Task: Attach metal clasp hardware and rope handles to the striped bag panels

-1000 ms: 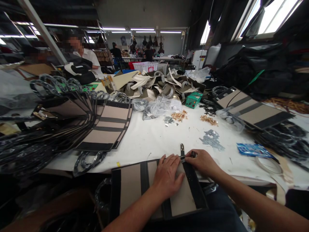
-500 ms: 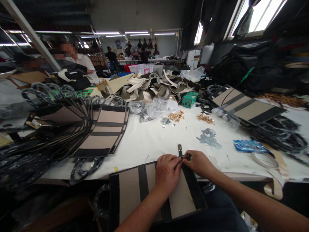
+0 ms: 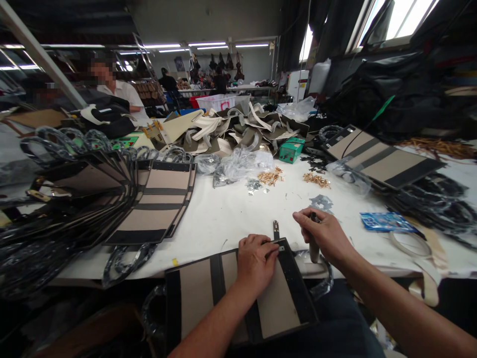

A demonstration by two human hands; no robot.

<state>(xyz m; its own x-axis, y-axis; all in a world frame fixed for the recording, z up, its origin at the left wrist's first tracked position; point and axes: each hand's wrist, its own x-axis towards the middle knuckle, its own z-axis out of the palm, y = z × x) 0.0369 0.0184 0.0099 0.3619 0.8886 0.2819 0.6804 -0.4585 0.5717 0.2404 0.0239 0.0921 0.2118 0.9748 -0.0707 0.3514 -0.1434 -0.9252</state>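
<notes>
A bag body (image 3: 197, 286) with beige panels and black bands lies across the table's front edge and my lap. My left hand (image 3: 257, 263) grips it at the top edge, fingers bent, thumb close to a small metal plate (image 3: 282, 247) on the black band. A black strap with a metal clasp (image 3: 276, 228) sticks out beyond that edge. To the right and above the bag, my right hand (image 3: 323, 232) is closed round a short tool (image 3: 314, 251) with a greyish cylindrical part pointing down; its exact kind is unclear. Plastic-wrapped handles (image 3: 323, 286) show beside the bag.
Stacked bag bodies (image 3: 152, 199) stand at left, more (image 3: 383, 159) at right. Gold-coloured small parts (image 3: 271, 176), thin metal pieces (image 3: 321, 203), a green box (image 3: 291, 150), a blue packet (image 3: 387, 222) and a tape roll (image 3: 410, 244) lie on the white table (image 3: 223, 214). Other people work behind.
My right hand has lifted off the bag's top edge and moved up and right with the tool, uncovering the metal plate. My left hand stays on the bag.
</notes>
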